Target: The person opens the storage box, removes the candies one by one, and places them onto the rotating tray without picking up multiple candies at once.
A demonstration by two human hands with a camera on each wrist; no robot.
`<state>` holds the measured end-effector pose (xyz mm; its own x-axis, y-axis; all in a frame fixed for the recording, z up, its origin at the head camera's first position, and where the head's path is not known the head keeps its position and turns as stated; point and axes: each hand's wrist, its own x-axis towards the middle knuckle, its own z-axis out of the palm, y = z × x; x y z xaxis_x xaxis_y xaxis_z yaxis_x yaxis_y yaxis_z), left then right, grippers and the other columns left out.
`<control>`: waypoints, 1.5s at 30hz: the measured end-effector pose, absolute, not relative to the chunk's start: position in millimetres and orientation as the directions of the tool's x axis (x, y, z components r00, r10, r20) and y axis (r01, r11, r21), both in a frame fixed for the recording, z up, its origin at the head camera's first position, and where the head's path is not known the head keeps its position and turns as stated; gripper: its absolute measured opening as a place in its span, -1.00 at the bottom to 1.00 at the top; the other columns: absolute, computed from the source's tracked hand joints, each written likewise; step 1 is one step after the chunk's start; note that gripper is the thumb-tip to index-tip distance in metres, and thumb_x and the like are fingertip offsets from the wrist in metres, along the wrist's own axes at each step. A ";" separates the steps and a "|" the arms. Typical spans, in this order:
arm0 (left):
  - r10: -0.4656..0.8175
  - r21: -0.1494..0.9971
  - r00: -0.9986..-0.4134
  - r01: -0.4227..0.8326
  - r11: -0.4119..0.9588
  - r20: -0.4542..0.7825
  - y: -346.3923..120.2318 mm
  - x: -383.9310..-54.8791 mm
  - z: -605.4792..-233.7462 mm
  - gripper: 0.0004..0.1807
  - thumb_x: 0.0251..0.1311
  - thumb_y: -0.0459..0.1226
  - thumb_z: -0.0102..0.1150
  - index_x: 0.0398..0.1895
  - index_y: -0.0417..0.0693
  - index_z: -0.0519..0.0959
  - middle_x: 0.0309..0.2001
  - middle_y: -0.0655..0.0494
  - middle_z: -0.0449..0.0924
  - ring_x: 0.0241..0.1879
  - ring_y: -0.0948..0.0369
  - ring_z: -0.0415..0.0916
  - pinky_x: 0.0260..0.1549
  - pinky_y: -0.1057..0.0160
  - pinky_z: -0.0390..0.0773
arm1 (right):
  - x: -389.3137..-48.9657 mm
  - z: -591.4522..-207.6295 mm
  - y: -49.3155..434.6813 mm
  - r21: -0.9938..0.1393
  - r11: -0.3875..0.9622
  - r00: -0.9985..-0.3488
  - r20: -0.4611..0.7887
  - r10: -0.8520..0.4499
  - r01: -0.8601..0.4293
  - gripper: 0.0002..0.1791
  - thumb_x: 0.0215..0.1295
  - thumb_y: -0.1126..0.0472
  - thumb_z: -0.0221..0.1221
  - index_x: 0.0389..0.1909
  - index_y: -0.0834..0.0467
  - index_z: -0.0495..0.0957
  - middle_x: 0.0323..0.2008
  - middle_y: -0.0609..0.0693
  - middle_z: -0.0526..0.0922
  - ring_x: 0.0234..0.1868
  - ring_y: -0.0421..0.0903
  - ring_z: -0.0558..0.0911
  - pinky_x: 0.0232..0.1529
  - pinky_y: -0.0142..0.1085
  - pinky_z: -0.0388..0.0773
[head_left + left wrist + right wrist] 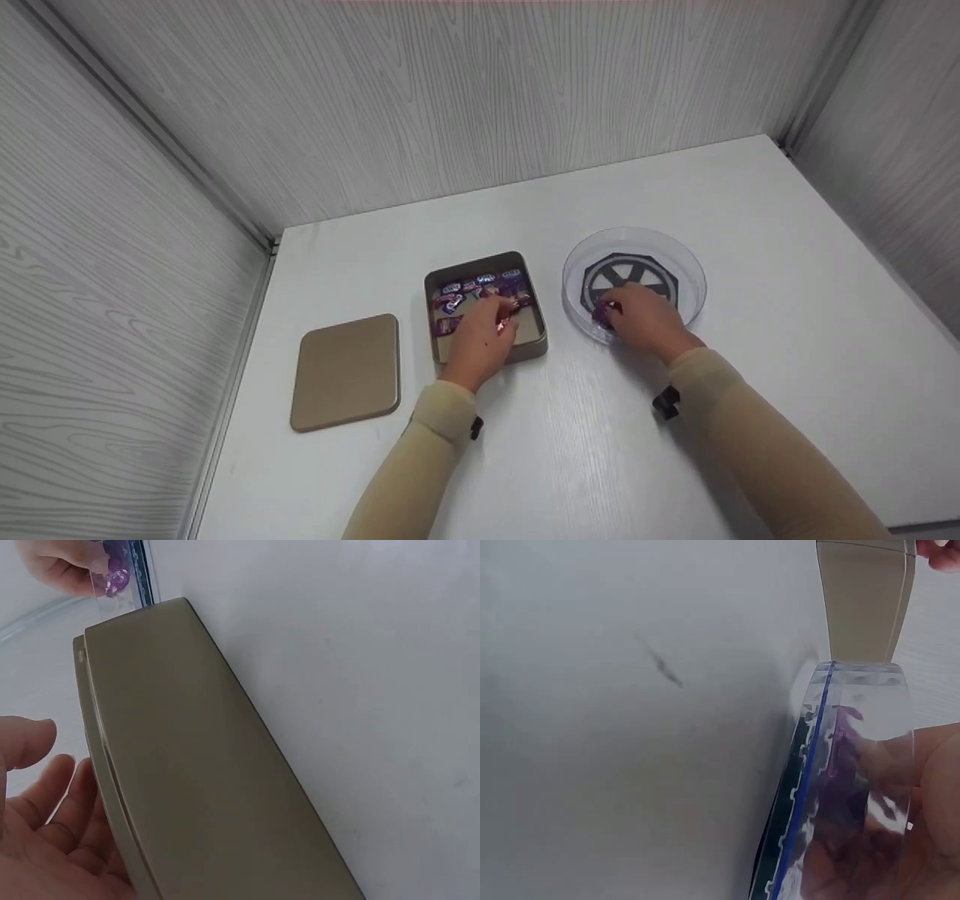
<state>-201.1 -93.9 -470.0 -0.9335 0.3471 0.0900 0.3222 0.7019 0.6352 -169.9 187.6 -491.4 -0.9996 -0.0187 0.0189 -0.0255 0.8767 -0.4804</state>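
Observation:
A tan metal tin (535, 349) holds several wrapped candies (486, 279) in purple foil, mostly toward its far side. Over the tin's near part is my left hand (484, 341), fingertips close to the candies. In the left wrist view its thumb (26, 741) and fingers stand apart, with nothing seen between them; the tin's wall hides part of the fingers. My right hand (645, 319) reaches into a round clear plastic dish (694, 296) and pinches a purple-wrapped candy (602, 313) near the dish's left wall. Through that wall, the right wrist view shows the purple wrapper (844, 742) blurred.
A flat tan lid (346, 373) lies on the white table (570, 450), left of the tin. A dark wheel-like pattern (671, 281) shows at the dish's bottom. Wood-grained panels (465, 97) stand at the back and both sides.

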 end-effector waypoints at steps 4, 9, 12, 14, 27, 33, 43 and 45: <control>0.359 0.607 -0.930 0.332 0.722 0.082 -94.1 -203.0 -472.0 -0.68 0.41 -0.15 0.16 0.17 0.01 0.54 0.01 0.17 0.55 0.01 0.24 0.50 0.06 0.17 0.51 | -168.8 -492.0 187.4 -0.483 0.876 -0.999 0.032 -0.007 -0.022 -0.67 0.46 0.20 0.06 0.12 0.18 0.65 0.00 0.19 0.62 0.00 0.17 0.60 0.06 0.10 0.50; 0.352 0.556 -0.935 0.312 0.770 0.037 -93.6 -207.2 -474.5 -0.64 0.41 -0.14 0.17 0.22 0.03 0.53 0.10 0.14 0.54 0.13 0.19 0.49 0.16 0.13 0.46 | -167.2 -491.7 188.9 -0.484 0.875 -0.999 0.044 0.008 -0.015 -0.63 0.43 0.20 0.09 0.17 0.19 0.63 0.07 0.24 0.59 0.06 0.23 0.56 0.11 0.14 0.46; 0.347 0.520 -0.938 0.298 0.801 0.004 -94.7 -211.2 -475.2 -0.60 0.38 -0.14 0.20 0.24 0.02 0.53 0.13 0.10 0.53 0.18 0.14 0.46 0.20 0.09 0.43 | -166.1 -490.6 189.4 -0.490 0.872 -0.999 0.049 0.018 -0.008 -0.63 0.42 0.21 0.09 0.17 0.18 0.63 0.09 0.24 0.59 0.10 0.25 0.53 0.15 0.15 0.42; 0.342 0.497 -0.939 0.292 0.817 -0.011 -96.4 -214.9 -474.6 -0.59 0.37 -0.13 0.21 0.24 0.00 0.54 0.12 0.07 0.52 0.18 0.11 0.45 0.22 0.07 0.41 | -165.8 -489.4 189.1 -0.494 0.869 -0.998 0.060 0.016 -0.016 -0.63 0.42 0.21 0.10 0.16 0.18 0.63 0.09 0.23 0.59 0.11 0.24 0.52 0.16 0.14 0.41; 0.313 0.440 -0.934 0.212 0.873 -0.171 -99.2 -233.4 -482.8 -0.52 0.24 -0.09 0.29 0.19 -0.05 0.58 0.08 0.00 0.59 0.11 0.03 0.49 0.14 -0.06 0.46 | -165.6 -480.9 180.3 -0.534 0.844 -0.995 0.102 -0.003 -0.057 -0.67 0.35 0.25 0.09 0.06 0.17 0.68 0.00 0.15 0.64 0.07 0.16 0.54 0.15 0.07 0.42; 0.304 0.462 -0.935 0.193 0.866 -0.180 -93.2 -237.5 -484.8 -0.83 0.27 -0.16 0.28 -0.13 0.03 0.64 -0.15 0.11 0.57 -0.11 0.11 0.48 -0.09 0.04 0.51 | -162.4 -477.7 180.4 -0.565 0.823 -0.993 0.113 0.019 -0.049 -0.68 0.38 0.23 0.09 0.04 0.19 0.68 0.02 0.13 0.64 0.11 0.13 0.53 0.20 0.05 0.41; 0.292 0.392 -0.945 0.217 0.894 -0.143 -88.3 -250.6 -492.5 -0.88 0.25 -0.28 0.31 -0.18 0.00 0.61 -0.22 0.11 0.59 -0.11 0.09 0.51 -0.06 -0.03 0.52 | -161.7 -475.5 179.3 -0.585 0.808 -0.992 0.123 0.003 -0.070 -0.71 0.39 0.21 0.11 0.01 0.18 0.69 -0.04 0.10 0.64 0.04 0.10 0.55 0.14 0.04 0.44; 0.285 0.383 -0.947 0.212 0.899 -0.145 -88.1 -252.3 -494.0 -0.82 0.24 -0.27 0.34 -0.13 -0.02 0.59 -0.19 0.08 0.60 -0.09 0.07 0.53 -0.04 -0.04 0.52 | -161.5 -474.8 179.5 -0.582 0.810 -0.992 0.127 0.001 -0.074 -0.72 0.38 0.21 0.11 -0.01 0.18 0.70 -0.06 0.09 0.64 0.02 0.10 0.55 0.12 0.03 0.45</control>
